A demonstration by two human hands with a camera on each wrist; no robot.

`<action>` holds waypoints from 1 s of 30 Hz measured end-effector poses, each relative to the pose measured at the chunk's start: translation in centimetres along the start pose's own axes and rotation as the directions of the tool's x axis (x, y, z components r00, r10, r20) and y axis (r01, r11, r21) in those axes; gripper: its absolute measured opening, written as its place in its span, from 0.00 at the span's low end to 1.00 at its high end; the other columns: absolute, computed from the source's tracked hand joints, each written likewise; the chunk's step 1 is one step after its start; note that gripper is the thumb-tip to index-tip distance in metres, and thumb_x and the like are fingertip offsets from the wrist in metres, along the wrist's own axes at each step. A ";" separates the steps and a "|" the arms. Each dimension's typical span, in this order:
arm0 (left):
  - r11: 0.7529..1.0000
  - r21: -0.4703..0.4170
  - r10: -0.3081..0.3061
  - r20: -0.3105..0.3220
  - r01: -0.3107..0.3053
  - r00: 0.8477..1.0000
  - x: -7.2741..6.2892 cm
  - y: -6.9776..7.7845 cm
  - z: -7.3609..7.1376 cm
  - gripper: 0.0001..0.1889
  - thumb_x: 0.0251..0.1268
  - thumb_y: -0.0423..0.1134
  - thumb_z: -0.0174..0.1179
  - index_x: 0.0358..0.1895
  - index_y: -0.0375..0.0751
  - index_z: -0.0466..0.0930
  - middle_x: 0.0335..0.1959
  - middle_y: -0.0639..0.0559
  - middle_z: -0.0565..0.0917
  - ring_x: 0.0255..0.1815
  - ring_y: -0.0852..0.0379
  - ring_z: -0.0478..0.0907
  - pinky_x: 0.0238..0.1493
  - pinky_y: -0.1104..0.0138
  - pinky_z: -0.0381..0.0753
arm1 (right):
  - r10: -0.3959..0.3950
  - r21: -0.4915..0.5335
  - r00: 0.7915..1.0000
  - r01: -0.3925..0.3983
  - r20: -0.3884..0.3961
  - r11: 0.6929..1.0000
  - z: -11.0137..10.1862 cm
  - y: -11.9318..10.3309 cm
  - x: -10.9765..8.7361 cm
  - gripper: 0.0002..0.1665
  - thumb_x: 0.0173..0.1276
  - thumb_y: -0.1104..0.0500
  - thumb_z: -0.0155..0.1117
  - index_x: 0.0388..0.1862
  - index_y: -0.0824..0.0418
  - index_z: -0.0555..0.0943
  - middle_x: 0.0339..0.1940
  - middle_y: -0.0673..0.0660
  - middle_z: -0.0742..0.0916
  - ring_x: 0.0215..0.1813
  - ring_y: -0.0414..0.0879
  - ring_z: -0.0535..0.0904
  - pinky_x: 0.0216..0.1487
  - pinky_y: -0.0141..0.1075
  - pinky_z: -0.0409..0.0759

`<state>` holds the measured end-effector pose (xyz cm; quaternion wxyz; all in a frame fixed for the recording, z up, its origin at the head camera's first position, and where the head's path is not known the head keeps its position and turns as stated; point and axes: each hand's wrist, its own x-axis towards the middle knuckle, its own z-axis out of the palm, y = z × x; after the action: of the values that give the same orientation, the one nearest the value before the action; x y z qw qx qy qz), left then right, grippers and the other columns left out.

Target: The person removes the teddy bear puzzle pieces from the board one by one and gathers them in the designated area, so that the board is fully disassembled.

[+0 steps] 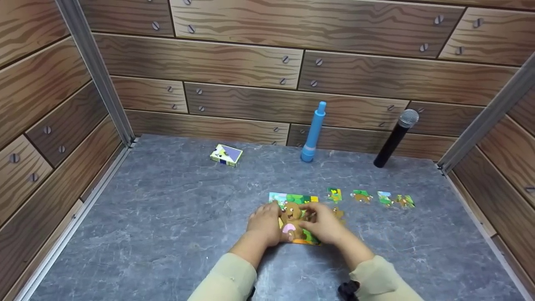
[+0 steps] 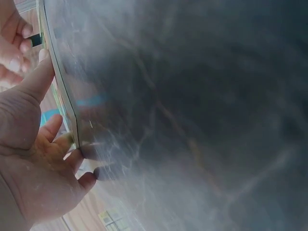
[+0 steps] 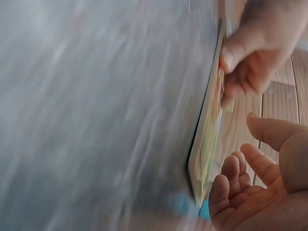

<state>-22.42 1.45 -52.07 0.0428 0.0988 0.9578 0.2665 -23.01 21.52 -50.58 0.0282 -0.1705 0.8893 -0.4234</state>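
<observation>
A colourful bear jigsaw puzzle (image 1: 291, 213) lies on the grey table, its board seen edge-on in both wrist views. My left hand (image 1: 264, 223) holds the puzzle's left side. In the left wrist view its thumb (image 2: 42, 77) lies along the near edge and the fingers reach round the far corner. My right hand (image 1: 324, 223) hovers over the right side, thumb and fingers apart. Its palm and spread fingers show in the right wrist view, with nothing between them. A loose puzzle piece (image 1: 337, 214) is partly hidden behind my right hand.
Several loose puzzle pieces (image 1: 361, 196) lie in a row to the right. Behind stand a blue stick-shaped thing (image 1: 313, 133) and a black microphone (image 1: 395, 140). A small patterned box (image 1: 226, 155) lies at the back left. Wood-patterned walls (image 1: 234, 98) enclose the table.
</observation>
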 end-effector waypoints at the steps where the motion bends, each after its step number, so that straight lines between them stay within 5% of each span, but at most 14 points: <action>1: 1.000 -0.003 0.002 -0.004 -0.002 1.000 0.1 -0.1 0.2 0.36 0.45 0.56 0.85 0.54 0.48 0.76 0.69 0.43 0.79 0.70 0.42 0.73 0.71 0.45 0.70 | -0.003 -0.005 1.000 0.003 0.006 1.000 0.3 -0.2 0.2 0.25 0.64 0.68 0.76 0.59 0.75 0.82 0.38 0.59 0.85 0.36 0.45 0.78 0.38 0.35 0.80; 10: 0.999 0.033 0.020 0.028 -0.021 0.999 -0.2 -0.1 0.0 0.53 0.50 0.57 0.83 0.76 0.39 0.67 0.74 0.39 0.75 0.75 0.40 0.69 0.74 0.45 0.68 | 0.030 -0.030 0.998 -0.028 0.055 0.999 2.4 -0.7 1.1 0.27 0.64 0.71 0.72 0.63 0.72 0.82 0.41 0.58 0.87 0.43 0.49 0.83 0.50 0.48 0.85; 15: 0.998 0.049 0.025 0.032 -0.027 0.999 -0.6 0.2 -0.8 0.54 0.50 0.58 0.83 0.78 0.39 0.66 0.76 0.41 0.72 0.76 0.40 0.68 0.74 0.45 0.68 | -0.018 -0.101 0.997 0.026 0.074 0.995 2.8 -0.8 1.5 0.30 0.64 0.70 0.73 0.67 0.70 0.81 0.43 0.60 0.86 0.45 0.52 0.83 0.53 0.53 0.83; 23: 0.998 0.060 0.008 0.031 -0.010 0.999 -1.0 0.0 -0.6 0.55 0.50 0.60 0.82 0.77 0.35 0.69 0.82 0.38 0.63 0.80 0.36 0.63 0.76 0.41 0.65 | 0.000 -0.126 0.998 0.007 0.057 0.992 3.2 -0.7 1.5 0.30 0.64 0.67 0.75 0.66 0.69 0.82 0.48 0.61 0.87 0.49 0.54 0.83 0.57 0.56 0.82; 30: 0.994 0.108 0.017 0.088 -0.026 0.996 -2.8 -0.2 -1.2 0.46 0.65 0.60 0.72 0.81 0.42 0.66 0.84 0.37 0.59 0.83 0.35 0.58 0.77 0.37 0.61 | 0.024 -0.102 0.998 -0.019 0.053 0.995 3.2 -0.5 1.8 0.29 0.63 0.69 0.75 0.65 0.68 0.83 0.42 0.58 0.87 0.45 0.50 0.82 0.54 0.53 0.83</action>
<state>-19.91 0.09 -51.11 0.0762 0.1228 0.9670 0.2098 -23.96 18.26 -52.09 0.0480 -0.1734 0.9104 -0.3726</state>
